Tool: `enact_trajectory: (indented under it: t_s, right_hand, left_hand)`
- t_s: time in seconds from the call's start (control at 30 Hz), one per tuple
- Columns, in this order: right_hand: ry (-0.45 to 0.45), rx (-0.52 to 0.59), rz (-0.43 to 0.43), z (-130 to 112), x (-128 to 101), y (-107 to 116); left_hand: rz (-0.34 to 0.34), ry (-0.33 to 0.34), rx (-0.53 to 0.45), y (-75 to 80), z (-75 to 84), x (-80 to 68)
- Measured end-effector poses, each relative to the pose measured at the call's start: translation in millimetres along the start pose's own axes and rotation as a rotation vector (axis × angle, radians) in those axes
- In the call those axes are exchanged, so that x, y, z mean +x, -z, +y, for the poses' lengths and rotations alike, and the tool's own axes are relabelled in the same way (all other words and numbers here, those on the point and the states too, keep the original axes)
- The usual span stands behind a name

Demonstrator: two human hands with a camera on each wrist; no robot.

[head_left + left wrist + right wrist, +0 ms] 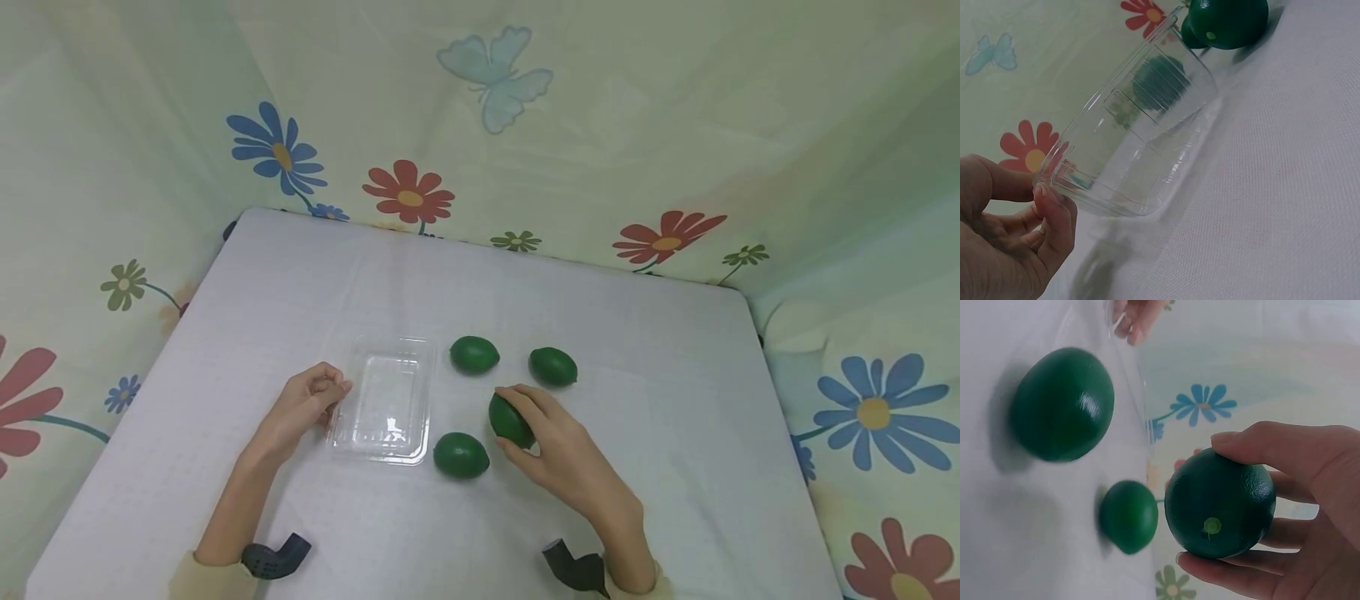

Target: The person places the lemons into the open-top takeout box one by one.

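A clear plastic box (385, 398) stands on the white table, and the left hand (303, 408) pinches its left rim between thumb and fingers. In the left wrist view the pinched edge of the clear box (1129, 150) is plain. My right hand (551, 446) holds a green lime (512, 421) to the right of the box, its thumb and fingers curled round it. The right wrist view shows this held lime (1219, 503) raised off the table. Three more limes lie nearby: one near the box's front corner (461, 456), one behind (474, 355) and one at the back right (553, 367).
The white tabletop (660, 400) has a flower-print curtain (585, 158) behind it and at both sides. A dark camera mount sits on each wrist, the left mount (276, 557) and the right mount (573, 567), low over the table's front.
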State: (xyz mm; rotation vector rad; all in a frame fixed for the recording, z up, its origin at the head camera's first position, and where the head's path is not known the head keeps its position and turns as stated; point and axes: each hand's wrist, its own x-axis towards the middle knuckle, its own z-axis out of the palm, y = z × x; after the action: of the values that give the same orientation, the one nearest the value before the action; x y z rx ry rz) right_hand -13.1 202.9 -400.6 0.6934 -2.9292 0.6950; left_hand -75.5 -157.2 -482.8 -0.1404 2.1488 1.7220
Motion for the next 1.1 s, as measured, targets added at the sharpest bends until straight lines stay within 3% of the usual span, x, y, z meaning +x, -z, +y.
enact_trajectory:
  t_s: [0.3, 0.57, 1.1]
  right_hand:
    - [0.151, 0.038, 0.003, -18.8, 24.9, -14.4]
    - [0.202, 0.097, -0.02, -33.3, 40.2, -29.9]
    - [0.261, 0.114, -0.093, -55.1, 60.8, -51.0]
  left_hand:
    - [-0.007, -0.001, -0.027, 1.6, 1.6, -0.8]
    - [-0.008, -0.002, -0.038, 0.3, 0.8, 0.9]
    - [0.007, -0.013, -0.035, -1.2, 0.1, 0.4]
